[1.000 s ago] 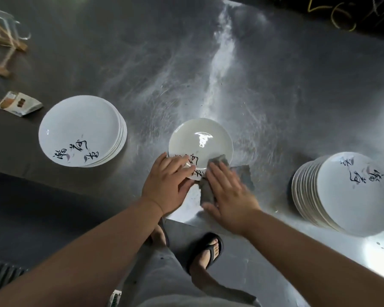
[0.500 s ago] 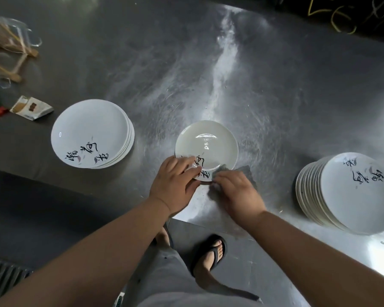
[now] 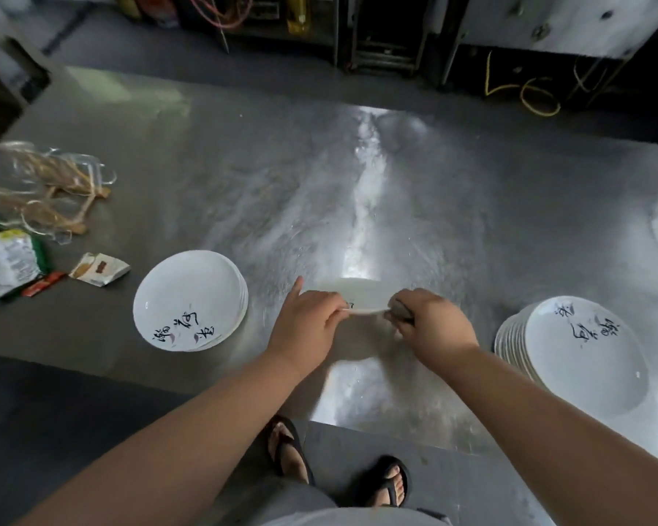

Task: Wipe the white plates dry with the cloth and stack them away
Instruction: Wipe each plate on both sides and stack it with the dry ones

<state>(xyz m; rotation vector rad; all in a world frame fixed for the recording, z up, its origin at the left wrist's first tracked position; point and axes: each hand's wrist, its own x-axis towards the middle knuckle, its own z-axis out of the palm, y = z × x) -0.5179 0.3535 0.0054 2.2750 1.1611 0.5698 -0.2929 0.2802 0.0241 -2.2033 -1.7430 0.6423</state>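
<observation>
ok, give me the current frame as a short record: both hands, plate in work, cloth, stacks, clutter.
left hand: grips the near left rim of the single white round plate
right hand: pinches the dark grey cloth at that plate's right rim
plate in work: near edge apparently lifted off the steel table, tilted
left stack: low pile of white plates, black brush lettering on top
right stack: same plates, taller pile
clutter: food packets and straw-coloured twine, far left

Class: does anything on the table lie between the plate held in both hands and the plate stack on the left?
Nothing visible does. Only bare table separates the held plate from the left stack; the wrappers lie beyond it, further left.
</observation>
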